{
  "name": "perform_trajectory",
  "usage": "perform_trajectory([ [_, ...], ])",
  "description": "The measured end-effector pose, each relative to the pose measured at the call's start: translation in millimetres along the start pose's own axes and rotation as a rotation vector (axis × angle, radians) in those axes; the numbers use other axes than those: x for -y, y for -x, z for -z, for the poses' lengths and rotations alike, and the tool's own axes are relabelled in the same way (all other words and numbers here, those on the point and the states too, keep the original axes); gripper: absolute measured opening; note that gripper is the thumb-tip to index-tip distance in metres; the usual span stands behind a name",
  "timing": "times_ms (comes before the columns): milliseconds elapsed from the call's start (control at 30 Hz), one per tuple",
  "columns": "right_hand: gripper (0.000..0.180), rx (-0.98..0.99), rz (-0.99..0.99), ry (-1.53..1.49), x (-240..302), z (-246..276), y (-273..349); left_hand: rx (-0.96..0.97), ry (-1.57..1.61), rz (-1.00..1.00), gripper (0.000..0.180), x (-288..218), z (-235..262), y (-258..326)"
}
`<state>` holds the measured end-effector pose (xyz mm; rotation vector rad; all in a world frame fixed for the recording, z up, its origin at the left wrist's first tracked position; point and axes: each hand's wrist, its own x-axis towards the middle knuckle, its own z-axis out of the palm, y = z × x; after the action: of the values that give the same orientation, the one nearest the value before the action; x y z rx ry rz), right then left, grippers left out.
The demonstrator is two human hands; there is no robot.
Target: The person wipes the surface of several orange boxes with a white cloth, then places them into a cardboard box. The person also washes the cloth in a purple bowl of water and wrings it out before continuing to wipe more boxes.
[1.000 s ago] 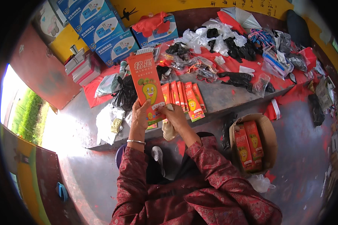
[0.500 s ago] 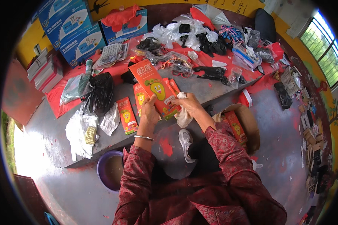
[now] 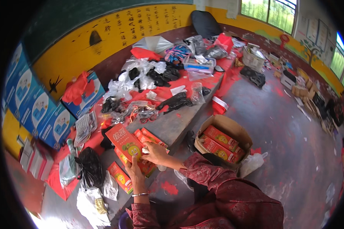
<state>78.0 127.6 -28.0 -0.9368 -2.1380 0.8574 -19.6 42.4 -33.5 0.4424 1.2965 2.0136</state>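
Observation:
My left hand grips the lower left edge of a red box with a yellow cartoon fruit on its front, tilted up over the grey platform. In my right hand is a bunched white cloth, pressed against the box's right side; the fingers cover most of it. Behind the held box lie similar red boxes, partly hidden. Another red box rests on the platform to the left of my left hand.
An open cardboard carton with red boxes stands on the floor at right, beside a white plastic bag. Plastic bags and a clear plastic bin clutter the red-covered platform. A black bag sits at left.
The view has swung to the right, showing more of the carton. My right hand and the cloth have moved up along the held box's right side. The left hand still holds the box.

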Motion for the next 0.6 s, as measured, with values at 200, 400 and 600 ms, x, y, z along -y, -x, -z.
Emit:
perform_trajectory([
  [200, 0.043, 0.042, -0.089, -0.069, -9.4, 37.3, -2.7, 0.391, 0.406, 0.271, 0.036, 7.2, -5.5, -3.5],
  [400, 0.034, 0.102, -0.133, -0.409, -4.7, 38.9, -3.4, 0.249, 0.051, 0.092, 0.036, -5.1, 12.1, -7.9],
  [600, 0.041, 0.044, -0.089, -0.273, -0.2, 16.8, -5.1, 0.091, -0.495, -0.132, 0.03, -4.6, 14.8, 7.9],
])
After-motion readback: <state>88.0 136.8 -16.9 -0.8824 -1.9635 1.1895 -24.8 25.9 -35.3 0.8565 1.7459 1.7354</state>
